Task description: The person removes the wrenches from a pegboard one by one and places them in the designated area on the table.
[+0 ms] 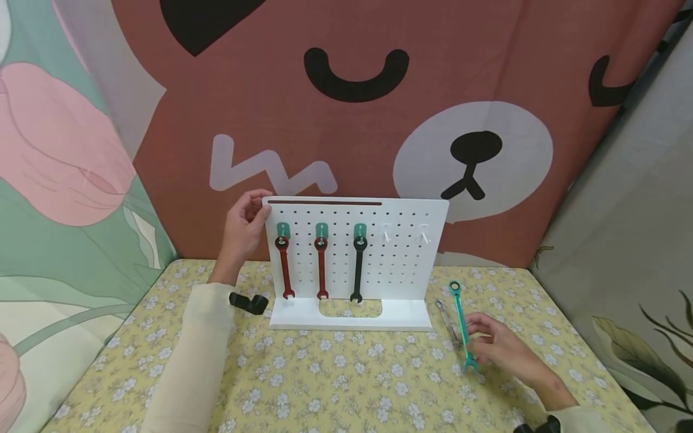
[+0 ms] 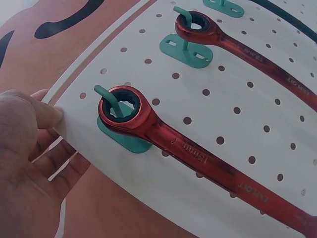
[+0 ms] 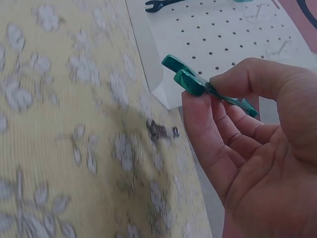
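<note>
Wrench feels stiff, light; we pinch its shank with right hand, left hand gripping pegboard edge.

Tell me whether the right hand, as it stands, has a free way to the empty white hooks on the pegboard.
Probably yes. The right hand pinches the teal wrench just right of the white pegboard; nothing stands between it and the empty white hooks.

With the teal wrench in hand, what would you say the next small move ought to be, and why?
Probably lift the teal metal wrench, pinched in the right hand, toward the empty white hook; the left hand steadies the white pegboard, and three hooks are filled.
</note>
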A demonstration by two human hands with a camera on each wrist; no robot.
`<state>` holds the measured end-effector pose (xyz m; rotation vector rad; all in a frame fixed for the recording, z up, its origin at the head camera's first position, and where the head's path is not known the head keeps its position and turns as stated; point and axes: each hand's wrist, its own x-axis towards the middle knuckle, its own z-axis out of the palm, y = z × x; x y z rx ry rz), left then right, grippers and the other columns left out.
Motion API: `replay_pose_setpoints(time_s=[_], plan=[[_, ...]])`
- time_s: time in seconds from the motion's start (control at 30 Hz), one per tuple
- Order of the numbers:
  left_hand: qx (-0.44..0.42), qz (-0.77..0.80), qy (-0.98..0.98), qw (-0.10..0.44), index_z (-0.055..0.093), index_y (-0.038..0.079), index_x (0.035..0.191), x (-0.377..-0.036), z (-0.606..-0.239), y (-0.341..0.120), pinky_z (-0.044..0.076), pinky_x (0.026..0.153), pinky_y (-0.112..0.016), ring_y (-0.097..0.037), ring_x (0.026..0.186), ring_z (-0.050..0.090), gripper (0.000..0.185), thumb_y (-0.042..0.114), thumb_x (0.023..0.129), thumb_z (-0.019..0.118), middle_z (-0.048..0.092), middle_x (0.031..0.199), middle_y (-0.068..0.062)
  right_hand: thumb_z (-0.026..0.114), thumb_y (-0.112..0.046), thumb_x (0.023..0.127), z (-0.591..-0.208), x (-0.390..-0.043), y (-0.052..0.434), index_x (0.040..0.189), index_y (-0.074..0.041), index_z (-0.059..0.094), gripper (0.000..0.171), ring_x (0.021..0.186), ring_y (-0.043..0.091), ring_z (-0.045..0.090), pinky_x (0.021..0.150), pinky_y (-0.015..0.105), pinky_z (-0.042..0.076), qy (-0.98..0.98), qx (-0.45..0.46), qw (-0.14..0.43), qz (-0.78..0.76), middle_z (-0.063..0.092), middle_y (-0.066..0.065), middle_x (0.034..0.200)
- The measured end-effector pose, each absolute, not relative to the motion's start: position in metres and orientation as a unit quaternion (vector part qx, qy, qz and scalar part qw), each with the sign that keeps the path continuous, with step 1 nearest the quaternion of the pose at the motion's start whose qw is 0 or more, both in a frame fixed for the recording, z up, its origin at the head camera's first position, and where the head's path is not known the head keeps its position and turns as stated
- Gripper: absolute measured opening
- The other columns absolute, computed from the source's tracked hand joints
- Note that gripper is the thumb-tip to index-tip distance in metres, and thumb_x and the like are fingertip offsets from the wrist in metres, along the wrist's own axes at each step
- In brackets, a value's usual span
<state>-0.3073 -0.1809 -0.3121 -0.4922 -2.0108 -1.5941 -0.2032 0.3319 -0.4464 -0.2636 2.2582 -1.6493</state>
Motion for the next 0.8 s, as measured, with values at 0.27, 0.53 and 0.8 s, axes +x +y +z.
replay_pose_setpoints(time_s=[0.27,0.53,0.8], plan=[[-0.185,-0.604,-0.733,0.254,0.055,-0.011,0.130,-0.309,-0.313,-0.181,0.050,0.080,-0.030,-0.030,0.098,0.060,0.027,-0.004,0.104,0.054,0.058,0.113,-0.030,0.060,-0.010,0.101,-0.454,-0.208,0.340,0.144,0.009,0.036,0.053,0.083,0.028,0.063,0.068,0.045,0.055,0.804,-0.062,0.150,-0.572,0.053,0.027,0.124],[-0.187,-0.611,-0.727,0.253,0.054,-0.013,0.129,-0.310,-0.313,-0.181,0.050,0.077,-0.029,-0.029,0.093,0.060,0.027,-0.005,0.104,0.054,0.057,0.111,-0.031,0.062,-0.007,0.099,-0.461,-0.216,0.346,0.139,0.010,0.042,0.049,0.083,0.031,0.065,0.069,0.046,0.057,0.825,-0.024,0.136,-0.548,0.056,0.022,0.114],[-0.182,-0.604,-0.734,0.253,0.055,-0.009,0.131,-0.311,-0.315,-0.180,0.050,0.079,-0.026,-0.024,0.094,0.061,0.027,-0.001,0.105,0.053,0.058,0.112,-0.028,0.061,-0.006,0.099,-0.465,-0.223,0.349,0.140,0.011,0.041,0.049,0.081,0.034,0.066,0.069,0.047,0.057,0.834,-0.008,0.137,-0.534,0.057,0.020,0.110]])
